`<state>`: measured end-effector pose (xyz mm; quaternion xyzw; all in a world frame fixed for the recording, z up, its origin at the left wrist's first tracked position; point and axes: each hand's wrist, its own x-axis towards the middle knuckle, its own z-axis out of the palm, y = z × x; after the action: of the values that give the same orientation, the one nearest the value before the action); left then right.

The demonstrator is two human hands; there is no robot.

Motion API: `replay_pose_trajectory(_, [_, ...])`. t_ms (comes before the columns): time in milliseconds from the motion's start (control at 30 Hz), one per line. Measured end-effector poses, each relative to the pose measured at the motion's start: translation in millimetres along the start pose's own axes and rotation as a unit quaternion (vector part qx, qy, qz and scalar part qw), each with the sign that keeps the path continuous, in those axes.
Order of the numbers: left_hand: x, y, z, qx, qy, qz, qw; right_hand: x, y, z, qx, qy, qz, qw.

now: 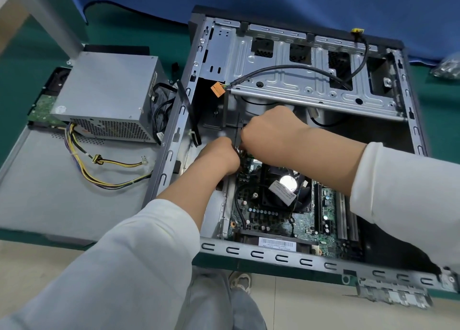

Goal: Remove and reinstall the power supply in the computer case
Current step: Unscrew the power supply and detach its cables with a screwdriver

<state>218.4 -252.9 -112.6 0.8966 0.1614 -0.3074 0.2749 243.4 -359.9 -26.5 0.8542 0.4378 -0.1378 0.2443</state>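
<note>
The grey power supply (pixel 107 95) is out of the case and rests on the removed side panel (pixel 49 180) at the left, its yellow and black cable bundle (pixel 99 165) trailing loose. The open computer case (pixel 286 257) lies flat with the motherboard (pixel 306 220) and CPU fan (pixel 286 187) exposed. Both hands are inside the case at the board's far left corner. My right hand (pixel 271 132) has its fingers curled down onto a small wired connector (pixel 242 153). My left hand (pixel 219 155) meets it from the left, its fingertips hidden.
A black cable with an orange plug (pixel 217 89) hangs across the drive cage (pixel 311 80). A flat black cable (pixel 189 110) drapes over the case's left wall. A circuit board (pixel 39 108) lies under the power supply. A metal bracket (pixel 393 294) sits at the table's front edge.
</note>
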Motion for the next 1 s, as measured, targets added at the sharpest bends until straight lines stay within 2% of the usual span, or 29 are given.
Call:
replay_pose_trajectory(100, [-1.6,0.8,0.0,0.008,0.000,-0.001,1.000,2.1,1.8,1.5,0.015,-0.006,-0.010,1.000])
replay_pose_trajectory(233, [-4.7,1.6,-1.0,-0.034,-0.001,-0.019,0.999,-0.5,-1.4,1.0,0.014,0.029,-0.032,0.999])
replay_pose_trajectory(600, [-11.9,3.2,-6.7,-0.061,0.048,-0.007,0.997,17.1,-8.6,-0.4,0.145,0.043,0.010,0.988])
replay_pose_trajectory(767, [-18.4,5.3,-8.5,-0.037,0.030,-0.014,0.999,20.3,-9.8,1.0,0.215,0.048,0.053,0.974])
replay_pose_trajectory(1000, [-29.1,8.4,-11.0,-0.038,0.015,-0.018,0.999,9.8,-10.9,19.8,0.304,0.069,0.172,0.934])
